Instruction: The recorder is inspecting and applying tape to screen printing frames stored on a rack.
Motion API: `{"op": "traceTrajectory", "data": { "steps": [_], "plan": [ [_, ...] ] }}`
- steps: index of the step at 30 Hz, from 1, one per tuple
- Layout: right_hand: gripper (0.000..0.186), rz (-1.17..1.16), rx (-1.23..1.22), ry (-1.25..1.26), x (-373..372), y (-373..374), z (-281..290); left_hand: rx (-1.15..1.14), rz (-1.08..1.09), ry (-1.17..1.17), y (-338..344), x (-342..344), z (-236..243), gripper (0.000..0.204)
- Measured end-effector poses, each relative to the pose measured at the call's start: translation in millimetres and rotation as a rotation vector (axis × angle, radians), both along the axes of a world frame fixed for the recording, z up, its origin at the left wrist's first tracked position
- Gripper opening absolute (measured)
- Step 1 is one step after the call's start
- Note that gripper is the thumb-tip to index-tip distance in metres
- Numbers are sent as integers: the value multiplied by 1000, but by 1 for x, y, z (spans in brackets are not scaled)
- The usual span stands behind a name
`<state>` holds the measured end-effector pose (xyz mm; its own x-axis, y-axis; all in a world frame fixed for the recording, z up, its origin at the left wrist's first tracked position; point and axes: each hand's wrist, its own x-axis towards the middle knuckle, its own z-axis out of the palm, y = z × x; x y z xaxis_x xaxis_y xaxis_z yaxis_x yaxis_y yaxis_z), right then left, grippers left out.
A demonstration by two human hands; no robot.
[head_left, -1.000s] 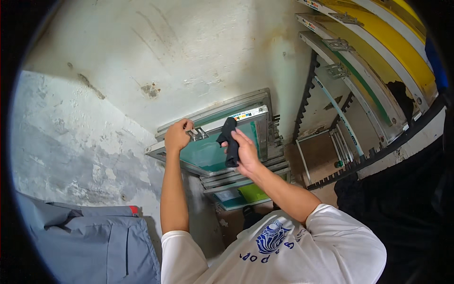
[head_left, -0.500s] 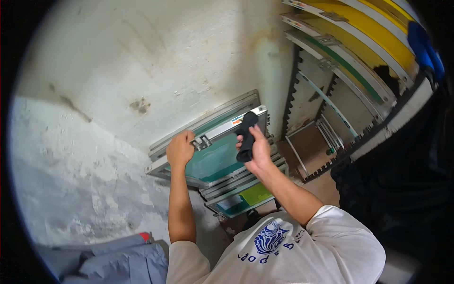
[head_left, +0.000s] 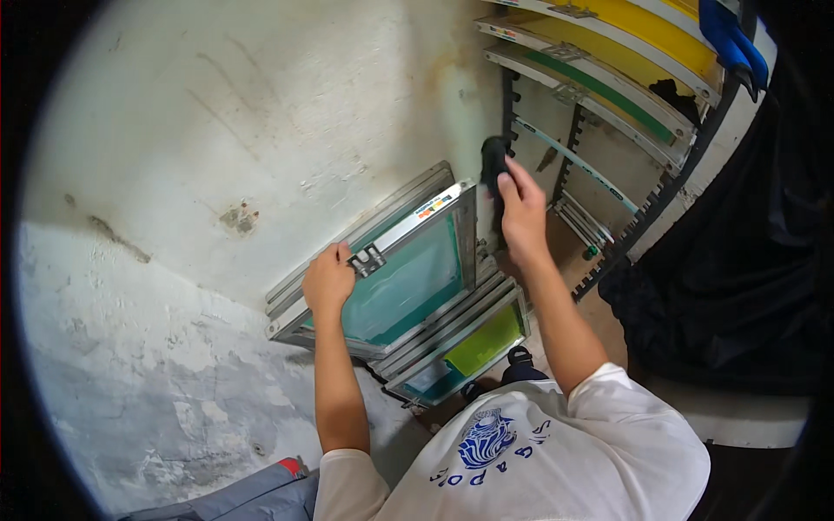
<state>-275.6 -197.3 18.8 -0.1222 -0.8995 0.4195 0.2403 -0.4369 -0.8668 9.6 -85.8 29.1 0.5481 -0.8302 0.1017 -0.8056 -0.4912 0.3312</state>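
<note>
My left hand is closed over the top bar of a screen printing frame, near its upper left part. The frame has pale metal bars and a teal mesh, and it leans back against other frames by the wall. A small metal clip sits on the bar beside my left fingers. Raised just past the frame's upper right corner, my right hand is closed on a bunched black cloth, which hangs apart from the frame. The cloth's lower end is partly hidden behind my hand.
Several more frames, one with a yellow-green patch, stand in front, close to my feet. At the right, a toothed rack holds yellow and green screens. Black fabric hangs beside it. Grey fabric lies at the lower left.
My right hand has moved up and to the right with the black cloth, off the front of the frame. My left hand keeps its hold on the top bar. The view has shifted slightly.
</note>
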Motion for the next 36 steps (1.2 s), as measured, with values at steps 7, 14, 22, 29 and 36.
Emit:
{"op": "traceTrajectory", "data": {
  "steps": [7,14,22,29,36],
  "plan": [
    [45,-2,-290,925,90,44,-42,-10,14,8,5,-6,2,44],
    [50,-55,-333,1017,41,12,-33,-57,0,29,7,-6,1,42],
    [49,54,-296,978,80,48,-34,-79,-3,-15,6,-5,-1,43],
    [49,2,-292,1101,19,11,-20,-82,3,-27,8,-8,-5,42],
    [38,-64,-265,845,2,-34,-1,-88,8,-3,11,-9,-7,42]
  ]
}}
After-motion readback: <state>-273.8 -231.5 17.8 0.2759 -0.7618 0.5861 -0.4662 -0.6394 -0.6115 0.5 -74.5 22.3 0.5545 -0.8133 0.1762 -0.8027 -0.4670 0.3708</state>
